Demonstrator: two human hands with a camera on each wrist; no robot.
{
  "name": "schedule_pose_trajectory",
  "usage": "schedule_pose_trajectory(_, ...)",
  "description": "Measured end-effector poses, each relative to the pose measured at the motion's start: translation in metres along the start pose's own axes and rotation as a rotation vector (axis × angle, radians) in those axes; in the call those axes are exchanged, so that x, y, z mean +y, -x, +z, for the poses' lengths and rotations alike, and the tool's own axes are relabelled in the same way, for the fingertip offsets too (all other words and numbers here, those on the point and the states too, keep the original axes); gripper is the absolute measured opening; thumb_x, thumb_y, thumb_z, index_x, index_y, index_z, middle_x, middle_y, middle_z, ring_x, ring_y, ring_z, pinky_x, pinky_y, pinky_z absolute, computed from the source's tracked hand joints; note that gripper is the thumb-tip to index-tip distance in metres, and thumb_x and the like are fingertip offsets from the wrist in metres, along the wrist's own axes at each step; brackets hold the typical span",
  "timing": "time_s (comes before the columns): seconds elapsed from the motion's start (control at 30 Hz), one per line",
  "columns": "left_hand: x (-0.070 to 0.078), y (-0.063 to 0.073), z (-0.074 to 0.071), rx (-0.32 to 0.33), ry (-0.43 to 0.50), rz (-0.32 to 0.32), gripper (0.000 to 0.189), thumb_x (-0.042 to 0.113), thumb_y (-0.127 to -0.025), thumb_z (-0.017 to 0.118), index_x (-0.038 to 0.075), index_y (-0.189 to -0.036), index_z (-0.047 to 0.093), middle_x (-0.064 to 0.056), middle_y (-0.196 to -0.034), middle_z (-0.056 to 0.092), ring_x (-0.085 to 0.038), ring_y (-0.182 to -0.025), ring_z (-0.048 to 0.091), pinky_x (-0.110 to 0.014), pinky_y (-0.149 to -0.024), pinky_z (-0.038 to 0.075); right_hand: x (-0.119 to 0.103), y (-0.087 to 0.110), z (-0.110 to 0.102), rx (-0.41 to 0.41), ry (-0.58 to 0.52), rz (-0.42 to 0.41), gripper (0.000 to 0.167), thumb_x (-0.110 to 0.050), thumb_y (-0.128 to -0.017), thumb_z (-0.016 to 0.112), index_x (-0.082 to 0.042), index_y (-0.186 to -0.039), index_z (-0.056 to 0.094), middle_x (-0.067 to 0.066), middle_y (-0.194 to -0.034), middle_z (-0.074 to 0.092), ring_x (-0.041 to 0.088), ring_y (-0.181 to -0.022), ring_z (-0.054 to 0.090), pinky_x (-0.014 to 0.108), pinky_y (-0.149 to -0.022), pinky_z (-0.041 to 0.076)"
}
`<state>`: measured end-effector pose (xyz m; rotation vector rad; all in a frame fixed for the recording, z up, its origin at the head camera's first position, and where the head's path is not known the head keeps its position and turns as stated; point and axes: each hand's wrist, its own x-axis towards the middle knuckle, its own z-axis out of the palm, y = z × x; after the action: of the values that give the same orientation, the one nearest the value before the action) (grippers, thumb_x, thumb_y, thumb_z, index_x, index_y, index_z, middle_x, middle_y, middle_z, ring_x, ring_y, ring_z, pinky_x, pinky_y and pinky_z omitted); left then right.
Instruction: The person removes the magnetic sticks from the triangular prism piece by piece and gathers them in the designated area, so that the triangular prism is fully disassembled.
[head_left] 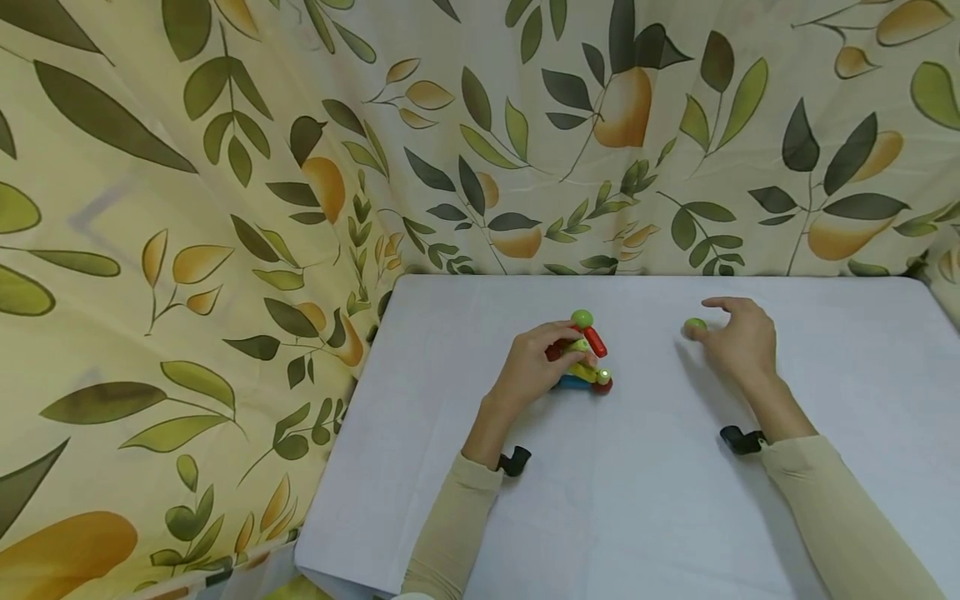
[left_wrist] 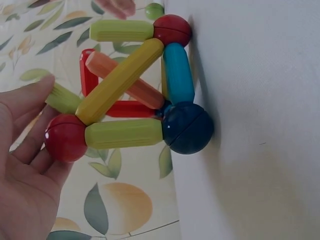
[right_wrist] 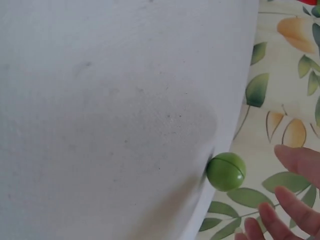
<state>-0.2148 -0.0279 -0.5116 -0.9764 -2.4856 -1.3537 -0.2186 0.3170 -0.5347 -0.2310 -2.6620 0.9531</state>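
A frame built from magnetic rods and balls [head_left: 595, 341] stands on the table left of centre. My left hand [head_left: 527, 363] grips it at one corner, around a red ball [left_wrist: 66, 138] and a light green rod [left_wrist: 64, 97]. A yellow rod [left_wrist: 120, 82] slants across the frame, and a dark blue ball [left_wrist: 188, 128] touches the table. My right hand [head_left: 741, 340] hovers beside a loose green ball [right_wrist: 226, 171], fingers spread and apart from it in the right wrist view. Part of the frame is hidden behind the left hand in the head view.
A white cloth covers the table [head_left: 645, 475]. Behind it and along the left side hangs a leaf-patterned curtain [head_left: 480, 125], close to the table's edges.
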Motion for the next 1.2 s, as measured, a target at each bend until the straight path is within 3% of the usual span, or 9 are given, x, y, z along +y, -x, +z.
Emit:
schedule_pose_trajectory(0.3,0.001,-0.001,0.000,0.009,-0.019,0.062,0.035,0.015,-0.086,0.088,0.010,-0.119,0.078,-0.001,-0.123,0.071,-0.006,-0.122,0.061,-0.016,-0.108,0.045,-0.005,0.004,-0.002,0.039,-0.012,-0.018,0.045,-0.019,-0.087,0.083,0.004,-0.123,0.071,0.035,-0.130,0.062,0.054,-0.122,0.055,0.065,-0.103,0.040)
schedule_pose_trajectory(0.5,0.001,0.000,-0.001,-0.003,-0.019,0.048,0.038,0.018,-0.086,0.089,0.012,-0.121,0.076,0.004,-0.121,0.070,-0.005,-0.118,0.061,-0.014,-0.105,0.047,-0.012,0.008,-0.003,0.039,-0.028,-0.028,0.041,-0.020,-0.089,0.079,0.004,-0.122,0.071,0.034,-0.131,0.063,0.054,-0.124,0.054,0.065,-0.105,0.039)
schedule_pose_trajectory(0.83,-0.008,0.005,-0.012,0.013,0.018,0.002,0.038,0.017,-0.087,0.087,0.011,-0.122,0.075,0.003,-0.123,0.067,-0.007,-0.120,0.061,-0.026,-0.105,0.052,-0.055,0.020,-0.002,0.004,-0.077,-0.121,0.039,-0.022,-0.090,0.082,-0.002,-0.122,0.072,0.026,-0.135,0.062,0.049,-0.129,0.054,0.068,-0.105,0.040)
schedule_pose_trajectory(1.2,-0.017,0.008,-0.023,-0.008,0.056,-0.017,0.039,0.017,-0.086,0.088,0.013,-0.122,0.075,0.005,-0.125,0.067,-0.008,-0.122,0.060,-0.024,-0.109,0.048,-0.099,0.035,-0.003,-0.038,-0.140,-0.232,0.037,-0.019,-0.087,0.087,-0.007,-0.120,0.074,0.015,-0.132,0.066,0.039,-0.128,0.058,0.066,-0.103,0.047)
